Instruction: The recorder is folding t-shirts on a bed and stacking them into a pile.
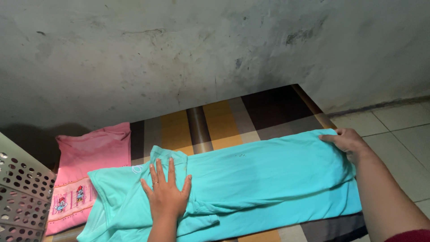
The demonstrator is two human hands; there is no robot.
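A turquoise shirt [260, 179] lies folded lengthwise across a striped mat [224, 121]. My left hand [166, 190] rests flat on its collar end, fingers spread, pressing the cloth down. My right hand [347, 142] grips the far right edge of the shirt near the hem, fingers curled over the cloth. A sleeve is tucked under the fold just right of my left hand.
A pink folded garment [85, 166] with a printed band lies on the mat to the left, partly under the turquoise shirt. A perforated grey basket [22, 197] stands at the far left. A rough grey wall [201, 54] rises behind; a tiled floor [403, 134] lies on the right.
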